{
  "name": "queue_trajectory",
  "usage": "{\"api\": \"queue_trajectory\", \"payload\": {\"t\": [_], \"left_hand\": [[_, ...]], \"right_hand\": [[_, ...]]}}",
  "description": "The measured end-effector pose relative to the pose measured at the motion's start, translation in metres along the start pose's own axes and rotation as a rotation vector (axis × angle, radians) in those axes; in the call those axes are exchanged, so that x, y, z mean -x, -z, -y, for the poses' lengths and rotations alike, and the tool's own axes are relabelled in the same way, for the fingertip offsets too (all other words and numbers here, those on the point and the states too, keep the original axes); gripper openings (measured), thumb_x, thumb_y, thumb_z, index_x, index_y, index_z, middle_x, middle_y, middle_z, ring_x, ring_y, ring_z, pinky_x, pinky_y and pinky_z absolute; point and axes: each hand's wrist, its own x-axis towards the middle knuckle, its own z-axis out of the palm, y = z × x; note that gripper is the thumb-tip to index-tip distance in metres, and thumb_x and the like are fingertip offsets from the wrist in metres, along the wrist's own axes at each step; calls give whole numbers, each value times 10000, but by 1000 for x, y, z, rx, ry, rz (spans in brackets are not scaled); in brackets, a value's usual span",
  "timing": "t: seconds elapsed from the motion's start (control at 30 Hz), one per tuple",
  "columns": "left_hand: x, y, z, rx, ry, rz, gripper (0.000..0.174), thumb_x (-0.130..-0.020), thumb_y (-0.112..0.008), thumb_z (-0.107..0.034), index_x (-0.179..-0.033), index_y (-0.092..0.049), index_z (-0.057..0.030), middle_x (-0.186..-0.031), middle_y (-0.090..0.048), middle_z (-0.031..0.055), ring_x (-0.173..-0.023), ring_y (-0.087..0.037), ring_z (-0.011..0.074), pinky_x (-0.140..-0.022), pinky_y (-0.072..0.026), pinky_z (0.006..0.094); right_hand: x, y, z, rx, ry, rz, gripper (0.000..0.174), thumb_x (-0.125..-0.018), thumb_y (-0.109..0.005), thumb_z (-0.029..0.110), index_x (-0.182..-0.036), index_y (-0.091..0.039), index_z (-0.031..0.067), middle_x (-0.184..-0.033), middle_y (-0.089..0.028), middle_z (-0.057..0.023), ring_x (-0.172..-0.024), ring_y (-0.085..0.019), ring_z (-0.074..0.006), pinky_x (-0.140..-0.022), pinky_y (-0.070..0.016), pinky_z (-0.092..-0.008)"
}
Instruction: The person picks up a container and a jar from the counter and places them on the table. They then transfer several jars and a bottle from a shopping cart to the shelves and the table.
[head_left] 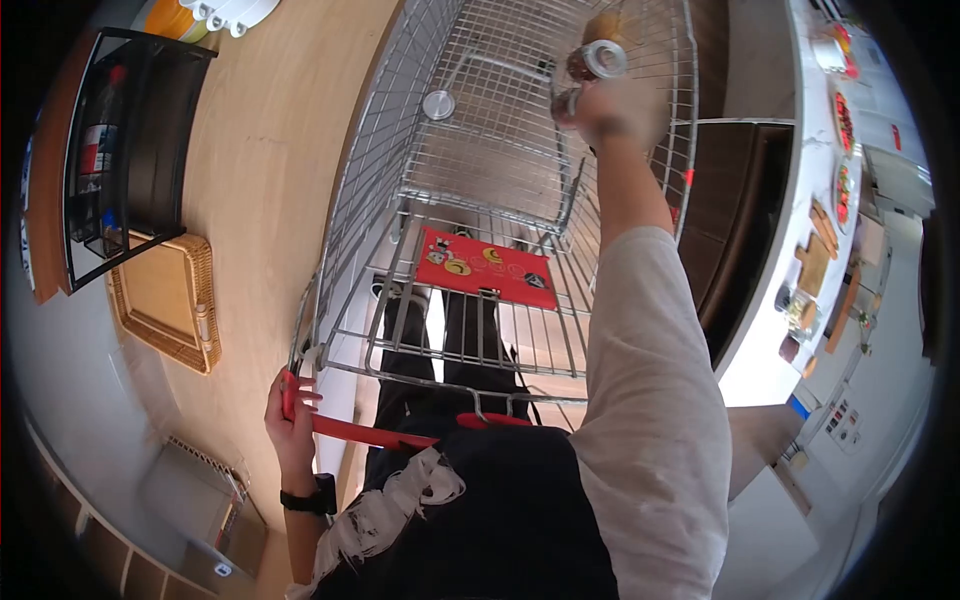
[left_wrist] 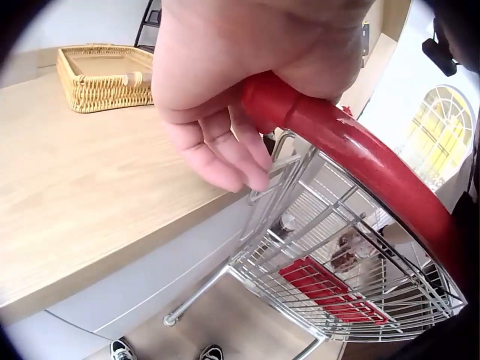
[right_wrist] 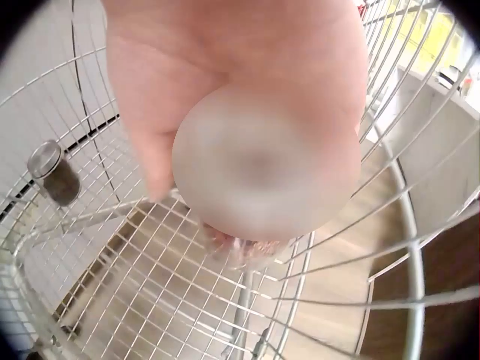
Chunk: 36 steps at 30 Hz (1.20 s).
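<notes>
My left hand (head_left: 290,415) holds the left end of the red handle (left_wrist: 352,142) of a metal shopping cart (head_left: 470,200). In the left wrist view its fingers hang round the handle's end. My right hand (head_left: 620,110) reaches down into the cart's far right part and grips a clear jar (right_wrist: 247,251) with reddish-brown contents. A blurred patch covers part of that hand. Beside its fingers in the head view is a silver-lidded jar (head_left: 604,60). Another jar with dark contents (right_wrist: 60,176) stands by the cart's left side.
A wooden counter (head_left: 260,180) runs along the left, bearing a wicker tray (head_left: 165,300) and a black rack (head_left: 140,150) with a bottle. On the right, a white counter (head_left: 745,370) carries plates of food and boards. A red panel (head_left: 485,268) lies on the cart's near part.
</notes>
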Motion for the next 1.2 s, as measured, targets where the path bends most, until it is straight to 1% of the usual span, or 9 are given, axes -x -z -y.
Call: {"api": "queue_trajectory", "payload": {"t": [0.23, 0.43, 0.7, 0.8, 0.9, 1.0, 1.07, 1.13, 1.2], "left_hand": [[-1, -4, -14, -74, -17, 6, 532, -926, -391, 64, -1453, -453, 18, -1124, -680, 132, -891, -688, 182, -743, -543, 275], [-8, -6, -12, -12, -58, 25, 507, -936, -445, 36, -1443, -461, 20, -1127, -674, 120, -909, -674, 164, -780, -541, 273], [-21, -10, -7, -14, -157, 72, 502, -926, -479, 27, -1427, -485, -1, -1084, -670, 104, -912, -658, 153, -816, -553, 283], [-27, -10, -16, -44, -223, 81, 482, -937, -518, -39, -1418, -496, -21, -1096, -684, 153, -929, -693, 236, -818, -563, 331], [-28, -1, -20, -519, -421, -15, 552, -925, -624, -227, -1422, -485, -30, -1155, -641, 270, -1041, -635, 467, -901, -533, 471], [1, 7, -80, -679, -532, -141, 623, -904, -682, -261, -1427, -459, -8, -1220, -603, 274, -1108, -606, 459, -944, -513, 475], [13, 12, -109, -506, -756, -141, 727, -865, -750, -304, -1431, -432, 23, -1283, -560, 288, -1166, -580, 444, -985, -493, 464], [30, 14, -139, -401, -982, -165, 828, -816, -817, -273, -1494, -403, -40, -1316, -562, 208, -1127, -617, 332, -899, -535, 449], [58, 19, -174, -315, -1121, -116, 973, -744, -880, -301, -1523, -356, -41, -1381, -530, 207, -1224, -575, 333, -955, -515, 461]], "right_hand": [[-6, -28, 3, 17, -88, -207, 924, -698, -851, 502, -1470, -382, 307, -1419, -450, -151, -1236, -539, -440, -953, -501, -565], [60, 15, 16, 92, 64, -157, 846, -660, -854, 436, -1394, -470, 263, -1342, -501, -159, -1219, -550, -425, -925, -503, -557], [207, 138, 20, -132, 460, -337, 957, -630, -847, 329, -1475, -415, 205, -1278, -530, -209, -1196, -547, -450, -964, -501, -534], [286, 209, 32, -181, 642, -495, 955, -628, -840, 293, -1478, -414, 195, -1234, -548, -211, -1165, -550, -461, -959, -511, -515], [357, 265, 47, -182, 799, -593, 908, -640, -824, 249, -1453, -431, 151, -1202, -573, -204, -1164, -554, -428, -973, -500, -472], [421, 311, 68, -224, 928, -657, 878, -651, -812, 229, -1439, -438, 126, -1178, -587, -201, -1170, -558, -404, -986, -486, -452], [464, 330, 87, -243, 941, -659, 868, -660, -805, 220, -1437, -434, 114, -1205, -597, -203, -1175, -562, -389, -1002, -475, -438], [497, 341, 109, -256, 1047, -665, 869, -661, -805, 221, -1439, -435, 111, -1238, -606, -208, -1181, -566, -387, -1005, -473, -431], [529, 346, 128, -243, 1043, -590, 899, -655, -807, 136, -1468, -423, 122, -1358, -557, -153, -1258, -544, -351, -1081, -438, -421]]}}
